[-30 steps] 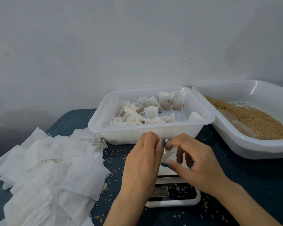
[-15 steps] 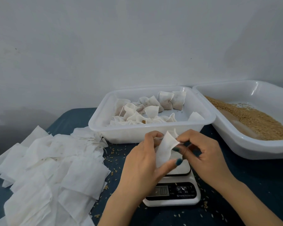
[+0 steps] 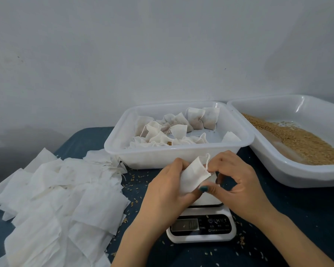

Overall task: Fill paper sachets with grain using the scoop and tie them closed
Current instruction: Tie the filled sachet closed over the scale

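Presently clamped above the scale (image 3: 201, 226) in left hand (image 3: 162, 197) and pinched at drawstring (image 3: 207, 160) by right hand (image 3: 239, 185): treat sachet (image 3: 193, 177) as light, limp, tearable; hold near mouth.

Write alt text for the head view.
The left hand and right hand hold a small white paper sachet above a white digital scale. Behind sit a white plastic tray of tied sachets and another of brown grain; flat empty sachets pile at left.

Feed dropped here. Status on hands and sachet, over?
Left hand, right hand both grip sachet over scale. String loop at its top. Nothing in the way.
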